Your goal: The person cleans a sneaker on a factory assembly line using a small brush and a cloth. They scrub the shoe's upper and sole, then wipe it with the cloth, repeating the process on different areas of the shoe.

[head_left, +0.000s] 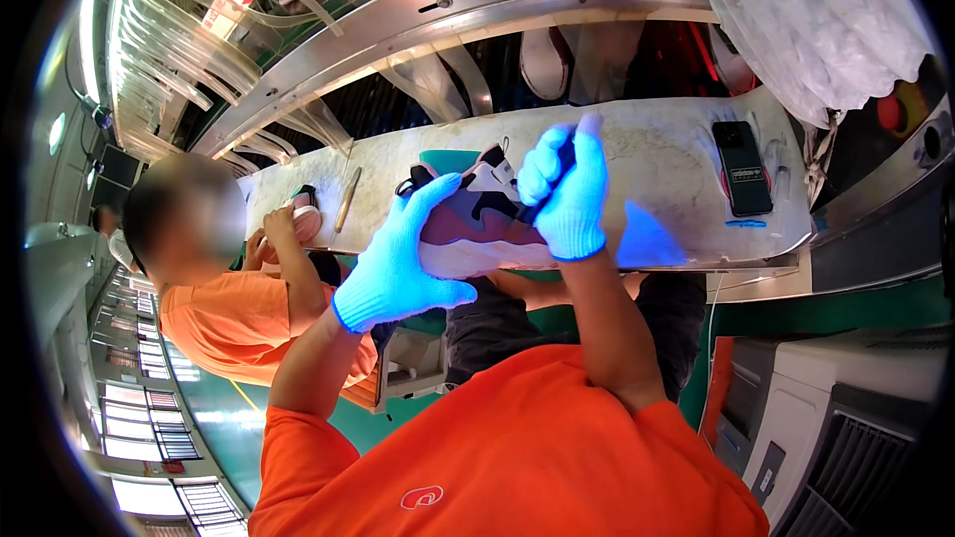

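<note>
Right now my left hand [398, 264] is cupped around the near side of a sneaker [468, 224], fingers spread up over its heel end and thumb under the pale sole, so the shoe is held tilted at the near edge of the worktop [657, 154]. My right hand [569, 189] is closed in a fist over the shoe's upper, gripping something dark and thin; I cannot tell what tool it is, since the glove hides most of it. Both hands wear light blue knit gloves.

Judging by how it looks, the sneaker is already well along: maroon, white and black panels of the upper are joined, the white sole is on, and a dark lace or loop shows at the end by my left fingertips. What I am doing to the upper seems to be a finishing touch under way, not done, as my fist is pressed right on it.

Beyond my right hand, well apart, a black phone-like device [742, 167] lies flat on the worktop. Off past my left hand, a co-worker in orange handles another shoe [303, 219], with a slim stick-shaped tool [346, 201] just beside it. Farthest off hangs a clear plastic bag bundle [816, 10].
</note>
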`<state>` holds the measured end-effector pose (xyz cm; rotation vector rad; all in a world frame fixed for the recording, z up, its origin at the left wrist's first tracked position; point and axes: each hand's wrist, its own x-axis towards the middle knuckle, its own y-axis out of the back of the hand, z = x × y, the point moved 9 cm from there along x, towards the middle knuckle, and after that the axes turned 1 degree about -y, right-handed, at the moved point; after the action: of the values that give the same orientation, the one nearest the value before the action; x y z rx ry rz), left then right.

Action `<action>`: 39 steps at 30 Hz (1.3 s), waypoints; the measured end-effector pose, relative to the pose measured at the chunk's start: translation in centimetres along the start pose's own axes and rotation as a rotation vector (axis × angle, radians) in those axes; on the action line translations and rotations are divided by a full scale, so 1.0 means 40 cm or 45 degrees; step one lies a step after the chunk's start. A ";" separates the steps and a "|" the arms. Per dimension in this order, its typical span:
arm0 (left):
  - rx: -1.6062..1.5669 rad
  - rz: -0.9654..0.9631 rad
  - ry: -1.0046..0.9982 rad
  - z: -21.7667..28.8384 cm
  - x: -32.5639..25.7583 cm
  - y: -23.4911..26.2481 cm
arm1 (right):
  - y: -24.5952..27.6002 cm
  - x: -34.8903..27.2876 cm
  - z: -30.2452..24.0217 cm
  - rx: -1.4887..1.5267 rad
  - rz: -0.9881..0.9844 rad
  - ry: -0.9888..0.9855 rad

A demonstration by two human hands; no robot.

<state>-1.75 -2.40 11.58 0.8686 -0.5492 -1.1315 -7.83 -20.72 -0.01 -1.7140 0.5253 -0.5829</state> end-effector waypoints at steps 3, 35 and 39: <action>-0.006 0.032 -0.009 -0.009 0.010 0.003 | 0.026 0.000 -0.004 -0.026 0.012 0.063; 0.162 0.277 -0.108 0.027 -0.057 -0.016 | -0.124 -0.054 0.057 -0.036 0.181 0.073; 0.195 0.215 -0.060 -0.016 -0.055 -0.006 | -0.061 0.005 0.060 0.043 0.119 -0.103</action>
<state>-2.17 -0.19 11.11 0.9105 -0.7421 -0.9674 -6.09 -18.54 1.96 -1.6643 0.5323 -0.4514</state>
